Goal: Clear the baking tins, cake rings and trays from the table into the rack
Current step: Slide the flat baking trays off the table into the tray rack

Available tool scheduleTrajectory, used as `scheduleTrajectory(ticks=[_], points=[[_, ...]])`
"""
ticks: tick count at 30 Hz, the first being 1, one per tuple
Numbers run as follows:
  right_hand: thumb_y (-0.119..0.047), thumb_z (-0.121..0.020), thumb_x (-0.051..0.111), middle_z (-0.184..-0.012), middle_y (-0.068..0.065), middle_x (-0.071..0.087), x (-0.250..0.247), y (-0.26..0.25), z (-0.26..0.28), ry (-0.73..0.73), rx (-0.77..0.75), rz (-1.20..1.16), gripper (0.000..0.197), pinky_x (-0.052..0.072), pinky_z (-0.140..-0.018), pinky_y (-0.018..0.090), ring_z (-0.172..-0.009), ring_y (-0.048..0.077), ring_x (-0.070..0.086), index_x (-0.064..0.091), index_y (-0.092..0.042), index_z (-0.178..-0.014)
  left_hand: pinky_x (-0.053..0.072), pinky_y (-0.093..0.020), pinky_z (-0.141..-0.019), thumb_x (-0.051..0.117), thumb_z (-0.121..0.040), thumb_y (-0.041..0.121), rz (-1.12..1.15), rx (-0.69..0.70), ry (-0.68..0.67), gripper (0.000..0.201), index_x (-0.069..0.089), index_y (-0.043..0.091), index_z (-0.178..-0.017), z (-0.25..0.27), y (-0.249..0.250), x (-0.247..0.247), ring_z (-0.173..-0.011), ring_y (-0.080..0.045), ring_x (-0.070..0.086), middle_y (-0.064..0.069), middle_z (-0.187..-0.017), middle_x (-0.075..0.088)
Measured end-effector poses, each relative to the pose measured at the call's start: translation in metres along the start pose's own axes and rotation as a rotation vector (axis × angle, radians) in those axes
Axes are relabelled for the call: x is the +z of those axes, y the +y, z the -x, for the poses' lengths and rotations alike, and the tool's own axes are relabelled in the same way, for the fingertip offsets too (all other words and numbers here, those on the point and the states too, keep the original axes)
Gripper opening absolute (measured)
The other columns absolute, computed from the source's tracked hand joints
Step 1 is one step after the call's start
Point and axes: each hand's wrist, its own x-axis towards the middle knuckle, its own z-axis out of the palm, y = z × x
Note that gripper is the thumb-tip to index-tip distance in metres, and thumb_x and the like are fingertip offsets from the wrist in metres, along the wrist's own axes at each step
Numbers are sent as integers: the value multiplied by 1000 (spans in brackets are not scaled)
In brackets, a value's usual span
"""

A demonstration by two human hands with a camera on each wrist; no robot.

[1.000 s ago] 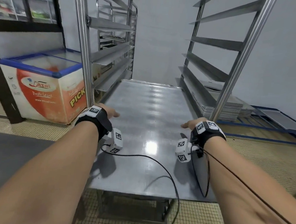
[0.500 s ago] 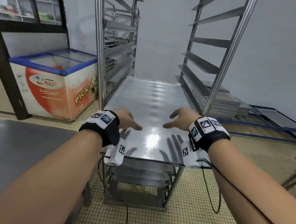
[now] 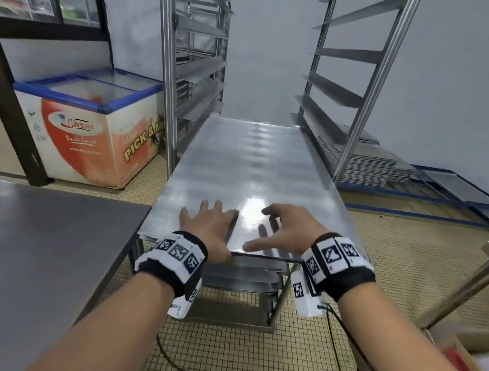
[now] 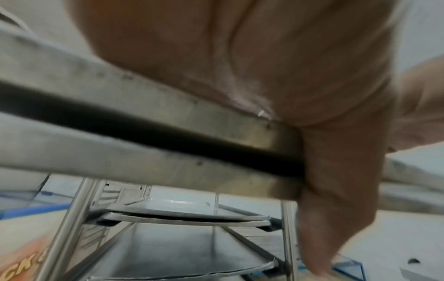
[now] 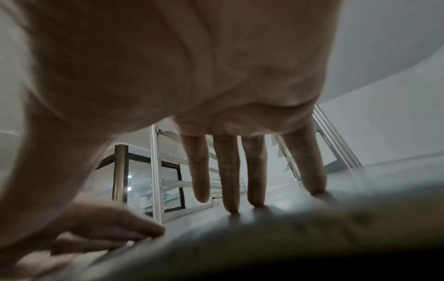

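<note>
- Head view: a large flat tray (image 3: 247,168) lies across the rails of the rack (image 3: 164,72) in the middle of the frame, its near edge level with the front posts. The left hand (image 3: 210,226) lies flat on the tray's near left part, fingers straight and spread. The right hand (image 3: 285,228) is over the near right part, fingers apart and arched, thumb pointing left; neither hand grips anything.
- Below the tray's near edge, more trays (image 3: 245,275) sit on lower rails, so part of the clearing looks done. The counter (image 3: 39,246) at lower left shows a bare grey top in the part in view; whether tins or cake rings are left elsewhere cannot be told. A stack of sheets (image 3: 366,165) on the floor at centre right and a chest freezer (image 3: 94,128) at left are not being handled.
- Left wrist view: blurred; the palm rests on top of the tray edge (image 4: 168,106), with what looks like the thumb (image 4: 336,190) hanging in front of it. Lower rack levels carry trays (image 4: 182,216).
- Right wrist view: four fingers (image 5: 228,171) are straight and separated, and at least two tips touch the tray surface (image 5: 312,218); the thumb (image 5: 115,220) lies low at the left.
- Judgement: this tray seems all but seated; only a last push may be needed.
</note>
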Motion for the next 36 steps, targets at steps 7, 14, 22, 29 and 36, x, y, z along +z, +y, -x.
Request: scheduleTrajectory(ticks=[7, 14, 22, 29, 36], points=[[-62, -58, 82, -151, -8, 35, 35, 13, 2, 78, -97, 350, 103, 27, -115, 50, -140, 20, 28, 35, -34, -145, 21, -72, -110, 73, -66, 39, -116, 41, 50, 95, 25, 30, -148, -7, -3, 11, -147, -35, 18, -4, -156, 27], [-18, -86, 63, -151, 0, 40, 43, 20, -8, 247, -187, 514, 65, 26, -119, 41, -141, 23, 33, 36, -20, -146, 30, -67, -108, 71, -66, 46, -172, 72, 99, 97, 25, 30, -149, -27, -8, 6, -142, -32, 29, -1, -153, 34], [-18, -58, 88, -126, -2, 67, 36, 45, -40, 402, -97, 487, 67, 51, -96, 34, -120, 21, 62, 67, -18, -122, 38, -58, -106, 67, -69, 45, -213, 110, 141, 85, 33, 27, -145, -61, -15, -5, -132, -30, 42, -1, -145, 44], [-18, -73, 74, -137, -6, 60, 21, 57, -78, 438, 3, 462, 60, 45, -102, 34, -130, 20, 53, 61, -21, -132, 44, -45, -101, 64, -81, 35, -211, 125, 200, 65, 39, 26, -141, -101, -23, -13, -122, -26, 49, 1, -139, 51], [-16, -68, 78, -126, -5, 67, 7, 70, -126, 445, 0, 418, 52, 51, -92, 34, -119, 21, 62, 68, -20, -118, 46, -41, -94, 61, -85, 33, -217, 117, 199, 61, 39, 27, -141, -145, -30, -27, -116, -26, 51, 2, -138, 51]])
